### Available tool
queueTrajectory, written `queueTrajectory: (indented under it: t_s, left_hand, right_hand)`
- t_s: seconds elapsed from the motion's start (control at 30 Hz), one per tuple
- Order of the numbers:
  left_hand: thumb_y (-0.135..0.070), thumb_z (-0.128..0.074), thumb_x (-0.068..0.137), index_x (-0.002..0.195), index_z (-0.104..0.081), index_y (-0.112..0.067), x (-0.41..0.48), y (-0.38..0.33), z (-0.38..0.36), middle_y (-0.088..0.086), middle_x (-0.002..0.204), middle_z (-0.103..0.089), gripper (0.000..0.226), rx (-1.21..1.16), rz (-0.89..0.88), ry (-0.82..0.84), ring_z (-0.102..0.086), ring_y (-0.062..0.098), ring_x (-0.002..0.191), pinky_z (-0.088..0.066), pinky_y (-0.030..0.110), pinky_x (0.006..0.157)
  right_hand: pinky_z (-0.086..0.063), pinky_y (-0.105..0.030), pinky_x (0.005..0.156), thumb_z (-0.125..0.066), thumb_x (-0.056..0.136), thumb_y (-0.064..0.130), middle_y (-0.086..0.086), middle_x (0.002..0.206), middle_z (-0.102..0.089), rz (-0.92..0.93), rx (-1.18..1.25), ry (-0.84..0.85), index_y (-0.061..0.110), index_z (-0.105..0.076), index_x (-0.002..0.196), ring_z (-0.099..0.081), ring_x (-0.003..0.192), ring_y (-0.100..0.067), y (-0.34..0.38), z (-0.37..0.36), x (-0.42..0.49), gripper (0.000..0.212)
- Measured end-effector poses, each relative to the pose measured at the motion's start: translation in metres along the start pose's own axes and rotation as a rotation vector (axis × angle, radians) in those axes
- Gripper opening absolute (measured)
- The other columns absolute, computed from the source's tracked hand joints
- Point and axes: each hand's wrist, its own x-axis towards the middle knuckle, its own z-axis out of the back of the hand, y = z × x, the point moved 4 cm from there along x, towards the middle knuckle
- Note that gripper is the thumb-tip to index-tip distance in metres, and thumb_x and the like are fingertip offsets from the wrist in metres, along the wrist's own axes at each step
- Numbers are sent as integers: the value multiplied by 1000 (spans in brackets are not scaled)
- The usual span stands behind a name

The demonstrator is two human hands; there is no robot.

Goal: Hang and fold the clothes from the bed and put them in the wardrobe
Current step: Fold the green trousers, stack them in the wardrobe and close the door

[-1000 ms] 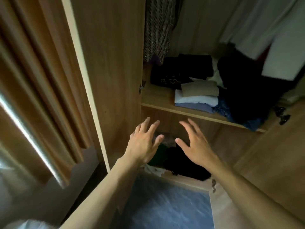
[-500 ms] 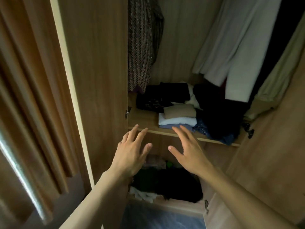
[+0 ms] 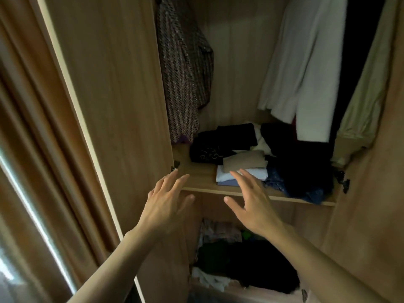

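Note:
The wooden wardrobe stands with both doors swung wide. Its middle shelf [image 3: 203,182] carries a small stack of folded clothes [image 3: 242,169], beige on white on blue, beside black garments [image 3: 223,141] and a dark heap [image 3: 301,167]. My left hand [image 3: 165,206] and my right hand [image 3: 251,204] are raised side by side just in front of the shelf edge. Both are empty, with the fingers spread. My right fingertips overlap the folded stack in the picture. Whether they touch it is unclear.
A patterned knit garment [image 3: 183,84] hangs at the left, a white garment [image 3: 306,73] and a pale green one [image 3: 367,95] at the right. Dark and mixed clothes [image 3: 251,263] lie in the bottom compartment. The left door [image 3: 109,106] is close to my left arm; brown curtains [image 3: 32,149] hang further left.
The view has tilted upward, showing more of the hanging clothes. Both empty hands have risen from in front of the bottom compartment to the level of the middle shelf.

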Motion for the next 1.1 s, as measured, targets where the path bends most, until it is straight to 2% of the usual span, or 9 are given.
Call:
queueTrajectory:
  t_s: [0.17, 0.3, 0.4, 0.53, 0.77, 0.9, 0.93, 1.0, 1.1]
  left_hand:
    - [-70, -28, 92, 149, -28, -39, -19, 6, 18, -6, 161, -21, 65, 74, 65, -48, -24, 19, 145, -34, 45, 110]
    - [-56, -43, 97, 147, -30, -35, -35, 25, 47, -3, 160, -26, 56, 153, 88, -121, -24, 21, 146, -36, 45, 112]
    - [-56, -41, 93, 143, -38, -31, -37, 48, 72, 2, 156, -33, 56, 160, 86, -199, -27, 26, 145, -39, 51, 110]
    - [-57, -42, 92, 142, -44, -25, -30, 77, 100, 3, 155, -35, 59, 128, 76, -307, -29, 25, 144, -37, 48, 112]
    - [-42, -57, 93, 153, -27, -22, -4, 131, 144, 6, 161, -24, 71, 28, 71, -450, -22, 24, 148, -25, 38, 117]
    - [-37, -60, 92, 155, -20, -7, 26, 170, 151, 9, 161, -28, 80, -82, 68, -391, -23, 24, 148, -21, 34, 120]
    - [-41, -59, 91, 153, -24, -7, 33, 178, 149, 10, 157, -35, 78, -137, 66, -345, -31, 26, 144, -29, 38, 119]
    - [-44, -58, 89, 145, -32, -13, 44, 185, 142, 7, 137, -53, 69, -294, 31, -311, -51, 22, 124, -46, 41, 104]
    - [-38, -60, 94, 141, -30, -25, 49, 181, 133, -1, 103, -58, 56, -414, -32, -393, -56, 11, 86, -47, 26, 77]
  right_hand:
    - [-22, -40, 117, -43, 92, 61, 2, 162, -17, 28, 96, 29, 33, -20, 153, -13, 149, -15, 9, -9, 10, 71]
    - [-23, -43, 118, -46, 92, 58, 5, 163, -13, 40, 148, 54, 36, -18, 153, -12, 150, -15, 34, -23, 20, 71]
    - [-21, -39, 118, -46, 93, 57, 8, 163, -8, 44, 183, 105, 38, -15, 153, -10, 149, -13, 56, -41, 18, 71]
    - [-23, -39, 116, -43, 92, 62, 12, 163, 0, 57, 143, 159, 42, -8, 153, -9, 149, -12, 81, -61, 20, 74]
    - [-19, -31, 116, -48, 94, 56, 13, 162, -8, 59, 133, 55, 40, -12, 153, -9, 148, -8, 133, -69, 61, 71]
    - [-22, -36, 120, -49, 94, 56, 16, 161, -7, -2, 121, 50, 41, -12, 152, -6, 147, -5, 144, -87, 71, 71]
    - [-24, -36, 120, -48, 94, 57, 17, 161, -6, -24, 114, 56, 42, -12, 152, -5, 147, -4, 143, -92, 71, 71]
    - [-23, -33, 119, -47, 93, 59, 20, 160, -4, -64, 89, 75, 44, -11, 151, -5, 147, -3, 139, -101, 70, 70]
    - [-24, -33, 118, -47, 92, 62, 23, 160, 1, -124, 73, 108, 46, -11, 151, -5, 147, -2, 130, -110, 70, 70]
